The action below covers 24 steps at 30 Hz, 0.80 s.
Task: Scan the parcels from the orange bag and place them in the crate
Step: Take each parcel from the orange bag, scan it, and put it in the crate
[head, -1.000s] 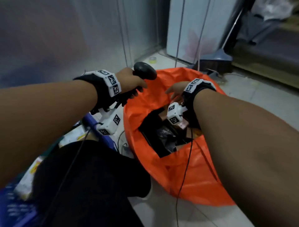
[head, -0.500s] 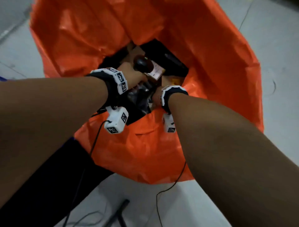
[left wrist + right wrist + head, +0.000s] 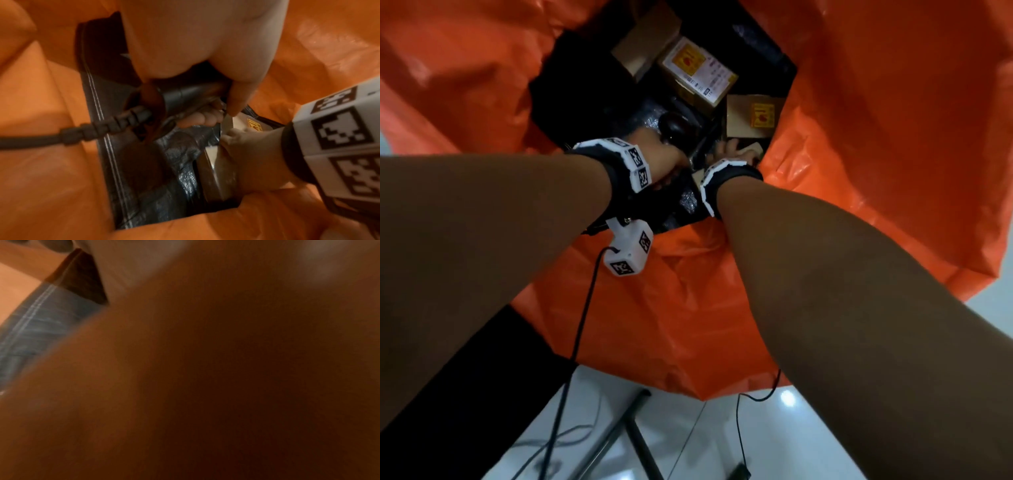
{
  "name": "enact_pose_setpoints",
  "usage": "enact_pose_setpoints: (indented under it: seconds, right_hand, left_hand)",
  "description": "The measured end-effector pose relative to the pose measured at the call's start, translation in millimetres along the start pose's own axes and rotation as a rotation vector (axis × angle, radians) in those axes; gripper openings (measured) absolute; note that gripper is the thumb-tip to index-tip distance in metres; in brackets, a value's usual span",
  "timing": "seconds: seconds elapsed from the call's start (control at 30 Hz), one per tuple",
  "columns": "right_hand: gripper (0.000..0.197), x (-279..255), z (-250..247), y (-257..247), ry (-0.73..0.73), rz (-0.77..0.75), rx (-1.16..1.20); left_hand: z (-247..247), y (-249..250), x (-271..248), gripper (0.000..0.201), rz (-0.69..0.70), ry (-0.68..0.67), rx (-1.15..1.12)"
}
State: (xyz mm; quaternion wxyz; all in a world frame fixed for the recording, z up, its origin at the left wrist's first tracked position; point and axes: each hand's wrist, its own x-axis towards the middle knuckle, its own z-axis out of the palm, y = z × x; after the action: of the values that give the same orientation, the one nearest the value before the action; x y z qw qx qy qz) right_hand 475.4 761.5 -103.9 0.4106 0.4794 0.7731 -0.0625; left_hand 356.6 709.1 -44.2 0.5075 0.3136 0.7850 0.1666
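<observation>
with both hands deep in the bag (image 3: 859,171), left hand (image 3: 664,161) is clenched round the scanner (image 3: 674,127) – right hand (image 3: 732,152) lies on a small box (image 3: 216,172) just right of it; fingers hidden, grip unclear.

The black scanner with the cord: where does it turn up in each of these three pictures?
Head view: the scanner shows its rounded dark head inside the orange bag, just above the left hand.
Left wrist view: its handle sits centre frame, gripped by that hand, cord trailing left.
Right wrist view: not in it; blurred skin fills the frame.
Shared landmark: the black parcel with pale stitched lines, also at the left edge of the right wrist view.
</observation>
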Motion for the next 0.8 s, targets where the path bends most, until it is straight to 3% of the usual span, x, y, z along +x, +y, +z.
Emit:
enact_pose_setpoints:
  seconds: [0.07,0.17,0.3,0.4,0.47,0.6,0.7,0.8]
  right_hand:
    - [0.072,-0.6,-5.2,-3.1,0.027,0.02,0.017]
    - [0.075,-22.5,-34.5,6.1,0.124,0.063,0.236]
    - [0.108,-65.3,-79.6,26.0,0.324,0.131,0.45]
    - [0.088,-99.3,-129.2,29.3,0.472,0.051,0.704]
    - [0.078,-125.1,-168.7,26.3,0.476,-0.072,0.91]
    - [0.086,-174.7,-228.9,15.9,0.362,-0.211,1.325]
    - [0.049,-205.9,-275.9,-11.5,0.309,-0.379,1.614]
    - [0.03,-255.0,-326.2,-57.1,0.227,-0.552,1.777]
  left_hand:
    - [-5.8,4.2,-8.1,0.017,0.0,-0.011,-0.008]
    - [-27.0,25.9,-25.5,0.017,0.011,-0.024,-0.025]
    - [-72.8,65.5,-64.9,0.015,0.078,0.036,-0.059]
    - [-113.0,94.0,-106.2,0.015,0.138,0.096,-0.057]
    - [-146.0,105.4,-140.0,0.018,0.18,0.14,-0.06]
    - [-213.6,111.7,-206.5,0.018,0.26,0.256,-0.094]
    - [-269.4,102.4,-260.3,0.02,0.273,0.361,-0.113]
    - [-325.7,72.8,-324.6,0.018,0.24,0.429,-0.184]
